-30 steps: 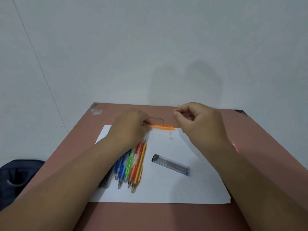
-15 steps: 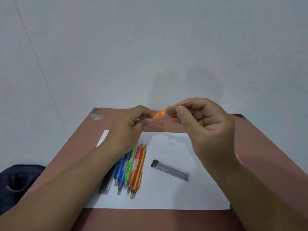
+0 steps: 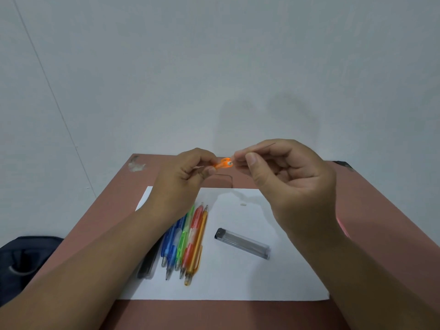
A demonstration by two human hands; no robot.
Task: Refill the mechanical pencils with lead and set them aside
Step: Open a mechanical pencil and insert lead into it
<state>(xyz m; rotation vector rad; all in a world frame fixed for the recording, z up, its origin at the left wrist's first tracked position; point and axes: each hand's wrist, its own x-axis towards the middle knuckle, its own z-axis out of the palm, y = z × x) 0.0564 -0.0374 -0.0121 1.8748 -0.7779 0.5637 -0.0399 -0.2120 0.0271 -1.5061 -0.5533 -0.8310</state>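
- Two hands raised above the desk [image 3: 371, 210], forearms coming in from the lower corners, fingertips nearly meeting at centre.
- Left hand [image 3: 183, 177]: fingers curled, thumb and forefinger pinching an orange mechanical pencil [image 3: 222, 163]. Its open end faces the right hand; most of the barrel is hidden behind the fingers.
- Right hand [image 3: 285, 177]: thumb and forefinger pinch a thin dark lead [image 3: 270, 145], other fingers loosely curled. One end of the lead sits at the pencil's opening; whether it has entered the barrel is hard to judge at this size.
- White paper sheet [image 3: 273, 279] lies flat on the reddish-brown matte desk.
- Row of pencils [image 3: 188, 239] on the sheet under the left forearm, side by side and touching: translucent plastic barrels in blue, green, red and orange.
- Dark case [image 3: 147, 265] just left of the row, partly covered by the forearm.
- Lead case [image 3: 242, 242]: clear rectangular tube with black cap, lying at a slant right of the row, apart from it.
- Small white fragment [image 3: 243, 204] on the sheet, beyond the lead case.
- Dark bag [image 3: 21, 258] off the desk, at left.
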